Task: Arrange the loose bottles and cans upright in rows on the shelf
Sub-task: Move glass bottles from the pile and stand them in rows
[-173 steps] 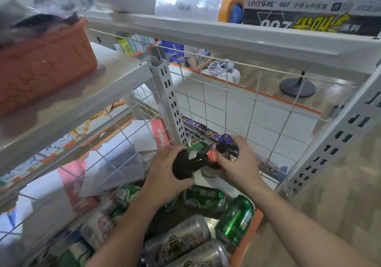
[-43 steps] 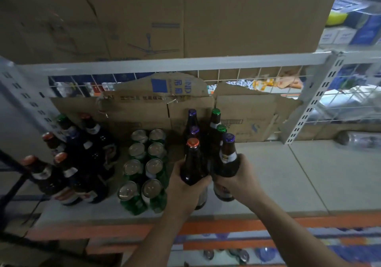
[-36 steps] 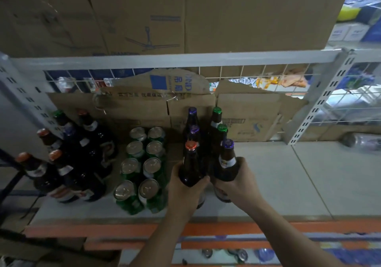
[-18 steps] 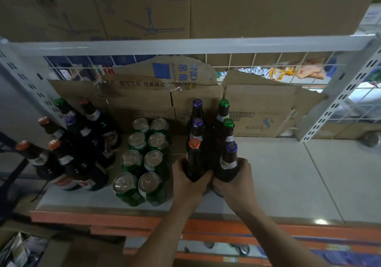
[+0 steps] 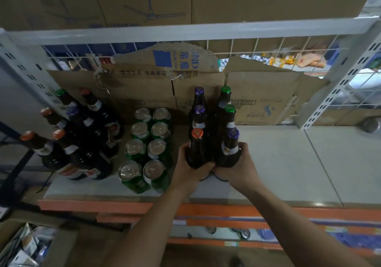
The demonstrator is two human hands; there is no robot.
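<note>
orange-capped bottle point(image 5: 195, 153), gripped by the left hand point(image 5: 190, 171), and purple-capped bottle point(image 5: 229, 153), gripped by the right hand point(image 5: 239, 168), front two rows on the shelf point(image 5: 288, 163); placing step, seemingly; next, release gently, keeping both upright.

Cardboard flap point(image 5: 140, 59): "吊扇", "ND"; cardboard edge point(image 5: 144, 73) below, perhaps "优质保证".

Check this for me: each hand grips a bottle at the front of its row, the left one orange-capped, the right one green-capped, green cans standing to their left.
One slip: the head view shows the right hand gripping a purple-capped bottle, not a green-capped one. The rest holds: the left hand grips the orange-capped bottle, and the green cans stand to their left.
</note>
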